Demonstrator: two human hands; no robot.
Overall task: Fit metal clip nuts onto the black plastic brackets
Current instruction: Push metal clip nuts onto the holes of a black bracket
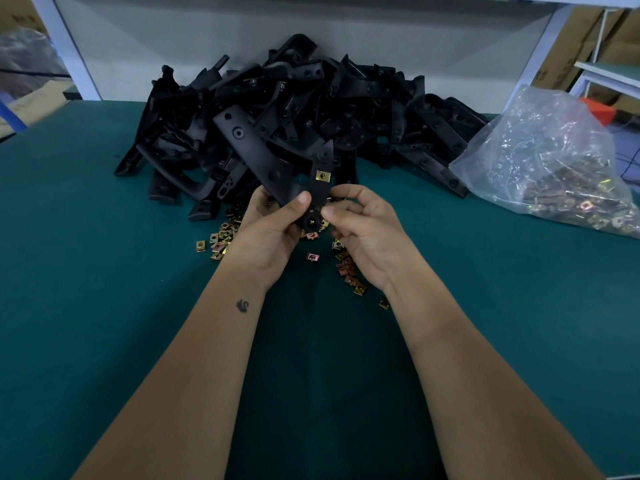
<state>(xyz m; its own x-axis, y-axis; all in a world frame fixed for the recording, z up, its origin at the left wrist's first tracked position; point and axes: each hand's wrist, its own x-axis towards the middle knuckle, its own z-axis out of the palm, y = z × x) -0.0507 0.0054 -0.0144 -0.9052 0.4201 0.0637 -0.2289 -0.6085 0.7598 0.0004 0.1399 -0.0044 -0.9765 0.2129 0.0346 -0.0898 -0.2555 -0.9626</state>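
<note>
We hold one black bracket [266,161] above the green table [104,306], in front of our chest. The left hand [270,233] grips its lower end: the thumb lies across the front of the plastic and the other fingers curl behind it. From this grip the bracket goes up and to the left, away from us, and a second arm of it goes up to the right. On this right arm one clip nut [322,176] is already fitted, just above our fingers.

The right hand [363,233] is just beside the left one, at the same lower end of the bracket. Its thumb and forefinger are curled and pinched together at the edge of the plastic. We cannot tell if there is a nut between them, because the fingertips hide this place.

Under both hands loose nuts [218,242] lie scattered on the table, some on the left, some on the right, and one alone between the wrists. Behind them a big pile of brackets [346,109] leans to the white wall. To the right, well apart from the hands, lies a clear bag [547,150] with more nuts inside.
</note>
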